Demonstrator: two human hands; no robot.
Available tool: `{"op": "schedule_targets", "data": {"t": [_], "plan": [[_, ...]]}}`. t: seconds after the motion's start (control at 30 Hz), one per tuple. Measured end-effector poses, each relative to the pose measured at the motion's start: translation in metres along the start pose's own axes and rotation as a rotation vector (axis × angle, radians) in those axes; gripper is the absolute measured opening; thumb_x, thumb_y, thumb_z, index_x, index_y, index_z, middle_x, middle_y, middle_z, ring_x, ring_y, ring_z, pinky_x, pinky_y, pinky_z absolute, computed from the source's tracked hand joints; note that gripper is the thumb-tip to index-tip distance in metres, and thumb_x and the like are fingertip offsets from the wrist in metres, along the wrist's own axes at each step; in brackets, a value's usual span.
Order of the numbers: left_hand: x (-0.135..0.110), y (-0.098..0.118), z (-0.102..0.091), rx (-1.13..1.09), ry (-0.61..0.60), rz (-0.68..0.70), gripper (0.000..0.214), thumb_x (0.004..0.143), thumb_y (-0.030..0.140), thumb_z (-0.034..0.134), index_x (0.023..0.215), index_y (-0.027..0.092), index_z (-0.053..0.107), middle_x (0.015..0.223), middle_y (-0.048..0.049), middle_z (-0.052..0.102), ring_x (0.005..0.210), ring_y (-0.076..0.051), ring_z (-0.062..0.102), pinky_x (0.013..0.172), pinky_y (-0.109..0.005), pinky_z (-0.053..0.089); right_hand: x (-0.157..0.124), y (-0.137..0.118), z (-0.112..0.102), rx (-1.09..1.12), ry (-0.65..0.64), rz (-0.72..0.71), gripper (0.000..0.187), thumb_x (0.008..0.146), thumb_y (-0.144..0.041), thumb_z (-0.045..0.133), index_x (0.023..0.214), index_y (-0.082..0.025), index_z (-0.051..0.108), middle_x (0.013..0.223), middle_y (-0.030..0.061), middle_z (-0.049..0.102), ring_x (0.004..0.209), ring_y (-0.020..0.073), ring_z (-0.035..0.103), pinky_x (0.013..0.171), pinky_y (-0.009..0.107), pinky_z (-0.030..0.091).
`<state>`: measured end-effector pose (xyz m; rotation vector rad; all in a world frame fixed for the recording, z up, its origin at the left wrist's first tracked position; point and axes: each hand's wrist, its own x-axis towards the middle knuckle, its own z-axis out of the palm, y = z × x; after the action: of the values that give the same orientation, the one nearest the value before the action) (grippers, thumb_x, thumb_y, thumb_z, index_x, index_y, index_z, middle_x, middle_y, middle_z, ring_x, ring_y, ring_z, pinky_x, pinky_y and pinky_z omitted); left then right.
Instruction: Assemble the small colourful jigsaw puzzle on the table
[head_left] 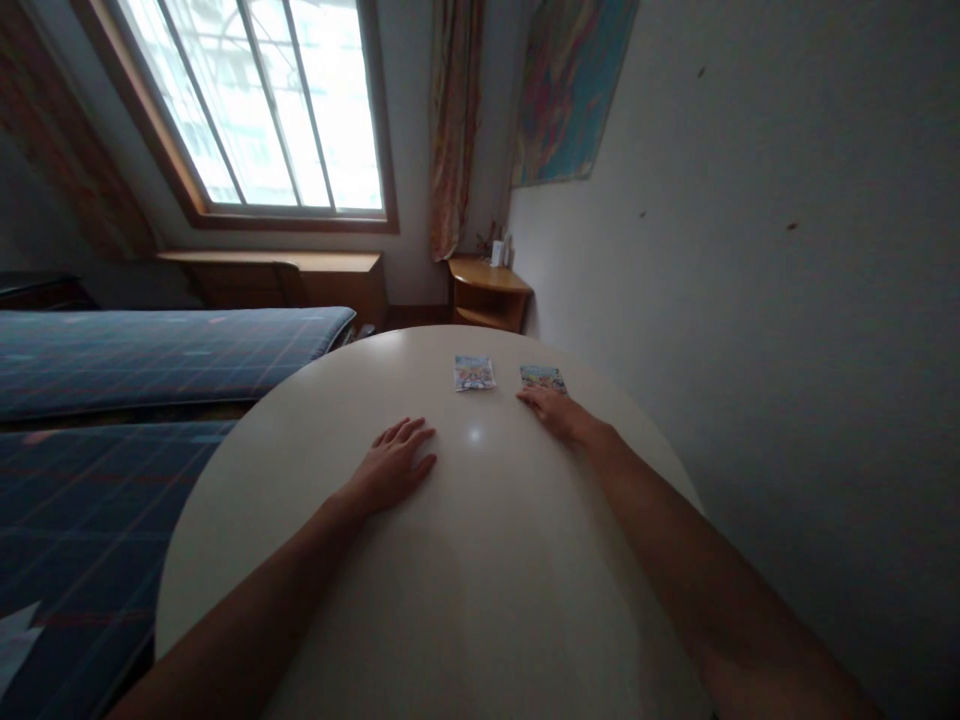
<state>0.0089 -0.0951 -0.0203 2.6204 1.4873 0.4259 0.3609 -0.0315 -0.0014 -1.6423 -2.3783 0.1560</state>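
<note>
Two small, flat, colourful printed squares, cards or packets, lie side by side on the round white table (420, 600). The left printed square (474, 373) is untouched. My right hand (551, 408) reaches to the near edge of the right printed square (543, 377), its fingers stretched out and covering part of that edge. Whether the fingertips press on it or only lie beside it, I cannot tell. Flat on the tabletop to the left rests my left hand (394, 462), fingers spread, holding nothing, nearer to me than both squares.
A bed with blue checked bedding (150, 360) runs along the table's left side. The bare wall (765, 300) stands close on the right. Beyond the table are a wooden corner shelf (491, 275), a low wooden desk (337, 262) and a bright barred window (262, 100).
</note>
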Motion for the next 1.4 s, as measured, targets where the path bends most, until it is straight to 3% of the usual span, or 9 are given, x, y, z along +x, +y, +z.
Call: {"op": "schedule_targets", "data": {"t": [0.13, 0.23, 0.4, 0.53, 0.67, 0.97, 1.27, 1.33, 1.4], "plan": [[0.001, 0.0, 0.001, -0.003, 0.028, 0.01, 0.05, 0.094, 0.042, 0.046, 0.14, 0.024, 0.048, 0.151, -0.0067, 0.041, 0.142, -0.029, 0.034, 0.117, -0.048, 0.031, 0.014, 0.01, 0.002, 0.002, 0.036, 0.08, 0.046, 0.097, -0.021, 0.031, 0.134, -0.014, 0.058, 0.147, 0.0133, 0.048, 0.141, 0.0244, 0.039, 0.118, 0.047, 0.025], [0.001, 0.001, 0.002, -0.014, 0.04, 0.022, 0.049, 0.093, 0.041, 0.047, 0.141, 0.027, 0.048, 0.151, -0.0065, 0.041, 0.142, -0.029, 0.034, 0.117, -0.049, 0.031, 0.008, 0.002, 0.003, -0.011, 0.081, 0.123, 0.05, 0.097, -0.021, 0.026, 0.138, -0.013, 0.054, 0.148, 0.0131, 0.048, 0.14, 0.0229, 0.039, 0.118, 0.046, 0.024], [0.002, 0.001, 0.001, -0.016, 0.013, 0.02, 0.05, 0.094, 0.043, 0.045, 0.142, 0.028, 0.048, 0.153, -0.0073, 0.039, 0.143, -0.031, 0.032, 0.117, -0.051, 0.03, -0.031, -0.036, 0.009, -0.041, 0.104, 0.154, 0.055, 0.097, -0.04, 0.034, 0.139, -0.008, 0.052, 0.149, 0.0173, 0.045, 0.141, 0.0256, 0.037, 0.118, 0.041, 0.025], [-0.001, 0.006, -0.001, -0.013, -0.026, 0.059, 0.055, 0.095, 0.052, 0.043, 0.145, 0.03, 0.045, 0.154, -0.0065, 0.037, 0.145, -0.032, 0.028, 0.118, -0.052, 0.027, -0.074, -0.071, 0.013, -0.062, 0.026, 0.15, 0.072, 0.094, -0.063, 0.036, 0.144, -0.014, 0.047, 0.154, 0.0144, 0.039, 0.144, 0.0288, 0.032, 0.119, 0.044, 0.023], [-0.008, 0.017, -0.003, -0.018, -0.084, 0.143, 0.063, 0.092, 0.067, 0.04, 0.147, 0.038, 0.039, 0.159, -0.0042, 0.028, 0.147, -0.036, 0.02, 0.118, -0.056, 0.021, -0.101, -0.093, 0.012, -0.033, 0.001, 0.154, 0.073, 0.091, -0.065, 0.042, 0.149, -0.021, 0.041, 0.156, 0.0101, 0.035, 0.145, 0.029, 0.029, 0.118, 0.047, 0.021], [-0.011, 0.026, -0.008, -0.014, -0.112, 0.126, 0.067, 0.09, 0.069, 0.04, 0.149, 0.037, 0.037, 0.16, -0.0049, 0.026, 0.148, -0.037, 0.018, 0.118, -0.058, 0.018, -0.099, -0.096, 0.01, -0.035, 0.01, 0.165, 0.069, 0.091, -0.059, 0.045, 0.146, -0.018, 0.045, 0.156, 0.0115, 0.036, 0.145, 0.0292, 0.03, 0.118, 0.047, 0.021], [-0.01, 0.023, -0.003, -0.046, -0.07, 0.122, 0.061, 0.093, 0.059, 0.046, 0.148, 0.034, 0.039, 0.158, -0.004, 0.031, 0.147, -0.033, 0.023, 0.119, -0.056, 0.02, -0.098, -0.093, 0.015, -0.05, 0.016, 0.14, 0.068, 0.091, -0.058, 0.046, 0.146, -0.017, 0.046, 0.155, 0.0128, 0.037, 0.144, 0.0313, 0.031, 0.117, 0.049, 0.023], [-0.007, 0.027, -0.009, -0.093, -0.024, 0.118, 0.062, 0.093, 0.055, 0.047, 0.149, 0.03, 0.038, 0.155, -0.0049, 0.037, 0.146, -0.031, 0.027, 0.119, -0.053, 0.024, -0.098, -0.096, 0.011, -0.045, 0.025, 0.128, 0.067, 0.091, -0.056, 0.048, 0.144, -0.015, 0.049, 0.152, 0.0144, 0.041, 0.142, 0.0318, 0.034, 0.116, 0.048, 0.026], [-0.009, 0.037, -0.028, -0.208, 0.112, 0.137, 0.06, 0.095, 0.052, 0.045, 0.147, 0.023, 0.039, 0.15, -0.0078, 0.045, 0.141, -0.028, 0.037, 0.117, -0.047, 0.031, -0.099, -0.098, 0.002, -0.011, 0.086, 0.092, 0.061, 0.091, -0.053, 0.05, 0.138, -0.015, 0.054, 0.146, 0.015, 0.05, 0.137, 0.0308, 0.042, 0.115, 0.046, 0.031]]}}
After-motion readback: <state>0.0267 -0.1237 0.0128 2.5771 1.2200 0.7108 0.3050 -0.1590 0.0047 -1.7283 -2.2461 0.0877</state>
